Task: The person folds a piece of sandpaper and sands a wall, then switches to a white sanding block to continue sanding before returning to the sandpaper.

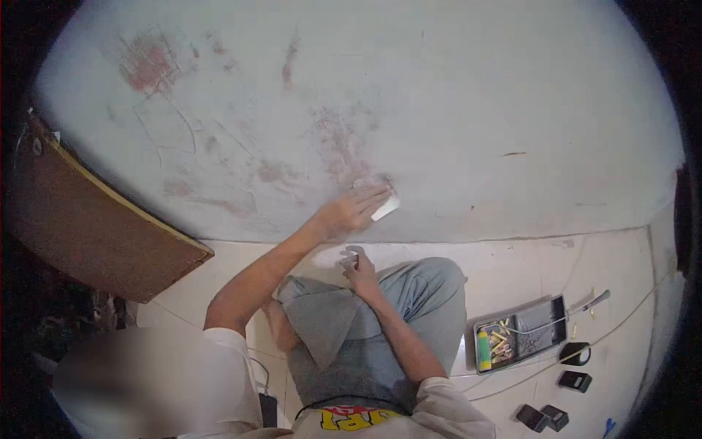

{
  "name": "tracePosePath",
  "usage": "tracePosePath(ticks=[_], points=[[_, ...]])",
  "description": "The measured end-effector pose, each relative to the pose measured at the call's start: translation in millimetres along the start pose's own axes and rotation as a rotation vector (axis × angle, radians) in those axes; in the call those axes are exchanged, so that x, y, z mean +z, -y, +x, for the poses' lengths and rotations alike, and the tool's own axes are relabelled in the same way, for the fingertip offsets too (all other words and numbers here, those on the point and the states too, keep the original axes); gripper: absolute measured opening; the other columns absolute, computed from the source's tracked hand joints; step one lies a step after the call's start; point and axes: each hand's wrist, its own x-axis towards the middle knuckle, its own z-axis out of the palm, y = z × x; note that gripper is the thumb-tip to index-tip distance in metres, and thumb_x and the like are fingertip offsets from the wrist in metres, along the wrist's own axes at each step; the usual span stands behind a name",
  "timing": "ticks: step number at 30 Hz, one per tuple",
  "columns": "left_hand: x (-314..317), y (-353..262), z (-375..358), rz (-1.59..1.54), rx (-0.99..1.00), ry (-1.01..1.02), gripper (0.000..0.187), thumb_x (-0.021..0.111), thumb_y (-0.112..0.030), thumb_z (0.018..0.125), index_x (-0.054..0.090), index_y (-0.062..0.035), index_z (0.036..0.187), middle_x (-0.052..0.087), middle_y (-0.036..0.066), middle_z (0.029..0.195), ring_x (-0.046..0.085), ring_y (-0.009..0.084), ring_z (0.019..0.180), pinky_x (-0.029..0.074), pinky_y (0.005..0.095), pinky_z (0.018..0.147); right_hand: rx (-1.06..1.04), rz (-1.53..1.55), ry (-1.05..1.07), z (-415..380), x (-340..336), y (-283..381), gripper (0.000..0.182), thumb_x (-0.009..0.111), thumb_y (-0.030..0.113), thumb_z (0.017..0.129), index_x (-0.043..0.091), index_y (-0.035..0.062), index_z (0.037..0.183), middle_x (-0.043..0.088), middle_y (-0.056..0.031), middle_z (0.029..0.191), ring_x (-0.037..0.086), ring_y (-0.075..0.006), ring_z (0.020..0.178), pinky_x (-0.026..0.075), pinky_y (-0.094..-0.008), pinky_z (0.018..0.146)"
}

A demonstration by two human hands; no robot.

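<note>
My left hand (358, 208) reaches up to the pale wall and presses a small white flat piece (385, 208) against it, fingers laid over its upper part. The piece looks like a folded sheet; its far end is hidden under the fingers. Around it the wall (475, 95) carries reddish scuffed patches (340, 139) and fine cracks. Lower down, over my lap, my right hand (358, 268) hangs with its fingers loosely curled and apart, grey at the tips. Nothing shows in that hand. Grey cloth (322, 314) covers my lap below it.
To the right on the tiled floor lies a black paint tray (537, 329) with small yellow pieces (501, 342) and a yellow-green handle (483, 350). Several black blocks (575, 381) and a pale cable (607, 333) lie nearby. A brown board (95, 212) leans at the left. A blurred patch covers the lower left.
</note>
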Motion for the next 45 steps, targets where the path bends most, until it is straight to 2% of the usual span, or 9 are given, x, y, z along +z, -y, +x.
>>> tracePosePath(ticks=[2,9,11,15,22,26,31,38,45], points=[[-17.2,-0.4,9.3,0.128,0.185,0.079,0.045,0.065,-0.014,0.077,0.059,0.0033,0.118,0.058,0.015,0.126,0.057,0.0278,0.117,0.048,0.0379,0.098,-0.012,-0.016,-0.002,0.3,-1.4,0.6,0.037,0.059,0.016,0.088,0.047,0.0048,0.121,0.065,-0.0153,0.087,0.065,-0.0245,0.070,0.050,-0.0348,0.066],[-119.9,49.0,83.7,0.432,-0.058,-0.530,0.050,0.067,-0.013,0.075,0.058,0.0008,0.122,0.056,0.018,0.128,0.055,0.0293,0.118,0.047,0.0395,0.097,-0.002,-0.018,0.029,-0.2,-1.8,9.5,0.037,0.059,0.016,0.088,0.049,0.0043,0.121,0.064,-0.0139,0.086,0.065,-0.0196,0.067,0.051,-0.0327,0.062],[-83.6,34.4,66.2,0.343,-0.185,-0.489,0.049,0.066,-0.009,0.074,0.058,0.0016,0.121,0.057,0.019,0.126,0.056,0.0306,0.117,0.048,0.0395,0.096,0.015,-0.017,0.020,-0.4,-3.4,14.8,0.037,0.059,0.016,0.088,0.049,0.0043,0.121,0.064,-0.0138,0.087,0.065,-0.0197,0.067,0.051,-0.0327,0.062],[-11.3,1.7,7.2,0.141,0.139,-0.037,0.048,0.062,-0.005,0.073,0.058,0.0003,0.121,0.057,0.013,0.127,0.056,0.0275,0.117,0.048,0.0359,0.097,0.017,-0.032,-0.026,1.9,3.4,-1.0,0.036,0.057,0.015,0.087,0.048,0.0071,0.120,0.066,-0.0189,0.093,0.065,-0.0302,0.079,0.049,-0.0381,0.072],[-99.7,34.4,78.4,0.312,-0.020,-0.350,0.051,0.064,-0.010,0.075,0.056,0.0004,0.125,0.056,0.013,0.130,0.055,0.0269,0.119,0.047,0.0380,0.098,0.059,0.041,0.015,-2.8,-2.3,17.1,0.033,0.056,0.017,0.088,0.049,0.0057,0.118,0.065,-0.0187,0.090,0.065,-0.0324,0.077,0.049,-0.0406,0.071],[-80.6,22.7,83.1,0.310,-0.148,-0.548,0.057,0.070,-0.017,0.073,0.055,-0.0019,0.126,0.056,0.015,0.129,0.054,0.0302,0.119,0.048,0.0389,0.097,0.026,0.006,0.028,-1.4,-4.4,11.4,0.035,0.054,0.018,0.092,0.048,0.0047,0.123,0.066,-0.0156,0.090,0.065,-0.0208,0.070,0.051,-0.0330,0.064],[3.0,-6.3,5.4,0.069,0.069,0.040,0.056,0.067,-0.018,0.076,0.053,-0.0008,0.128,0.058,0.012,0.127,0.055,0.0273,0.119,0.044,0.0399,0.102,-0.074,-0.024,-0.020,0.6,1.1,-2.1,0.036,0.056,0.016,0.090,0.048,0.0043,0.123,0.064,-0.0143,0.086,0.064,-0.0199,0.069,0.050,-0.0325,0.064],[-111.6,41.3,76.7,0.381,-0.025,-0.408,0.054,0.069,-0.010,0.072,0.056,0.0016,0.123,0.058,0.014,0.127,0.055,0.0286,0.119,0.047,0.0398,0.099,0.021,-0.017,0.001,0.4,2.8,1.8,0.038,0.058,0.017,0.089,0.049,0.0042,0.123,0.065,-0.0135,0.087,0.064,-0.0193,0.067,0.050,-0.0326,0.062],[-31.3,11.9,25.7,0.167,0.026,-0.147,0.049,0.063,-0.009,0.075,0.057,0.0013,0.122,0.058,0.016,0.126,0.055,0.0286,0.119,0.048,0.0387,0.098,-0.001,0.004,-0.012,1.3,1.4,2.9,0.038,0.058,0.019,0.090,0.049,0.0040,0.123,0.065,-0.0137,0.090,0.063,-0.0187,0.067,0.051,-0.0320,0.062]])
